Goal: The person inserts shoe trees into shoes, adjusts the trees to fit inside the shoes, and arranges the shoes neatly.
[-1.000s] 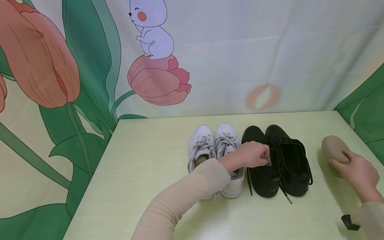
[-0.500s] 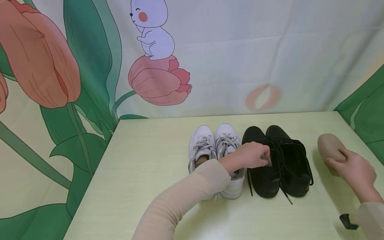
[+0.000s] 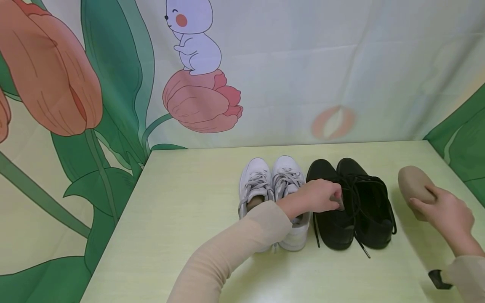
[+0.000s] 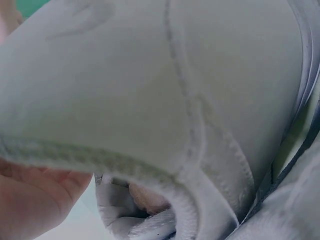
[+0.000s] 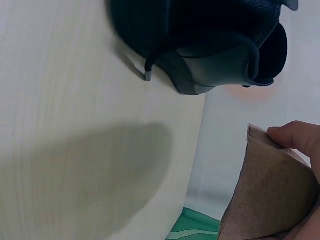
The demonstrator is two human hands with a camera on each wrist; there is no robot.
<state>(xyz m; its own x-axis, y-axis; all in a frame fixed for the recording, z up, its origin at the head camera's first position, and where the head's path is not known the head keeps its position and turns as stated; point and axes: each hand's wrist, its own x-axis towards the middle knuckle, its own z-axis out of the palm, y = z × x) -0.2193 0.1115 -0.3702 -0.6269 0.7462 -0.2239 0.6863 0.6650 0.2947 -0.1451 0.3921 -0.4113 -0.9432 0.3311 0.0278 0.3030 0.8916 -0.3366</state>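
Note:
In the head view my left hand (image 3: 322, 195) reaches over the white sneakers (image 3: 289, 168) and pinches the tongue of the left black shoe (image 3: 333, 231). Beside it stands the other black shoe (image 3: 373, 227), laces loose. To the right my right hand (image 3: 449, 212) grips a beige, rounded shoe insert (image 3: 414, 187) held above the table. The right wrist view shows this insert's brown underside (image 5: 272, 190) between thumb and fingers. A white sneaker's side (image 4: 100, 85) fills most of the left wrist view, with part of my left hand (image 4: 37, 205) low at the left.
Something brownish (image 3: 256, 199) sits inside the left white sneaker. Both pairs stand side by side on a pale table (image 3: 182, 189). A printed cloth (image 3: 280, 92) hangs behind its far edge. A small black object (image 3: 440, 279) is at my right sleeve.
My right hand with the insert has moved a little to the left and slightly up in the head view. The left hand has stayed at the black shoe.

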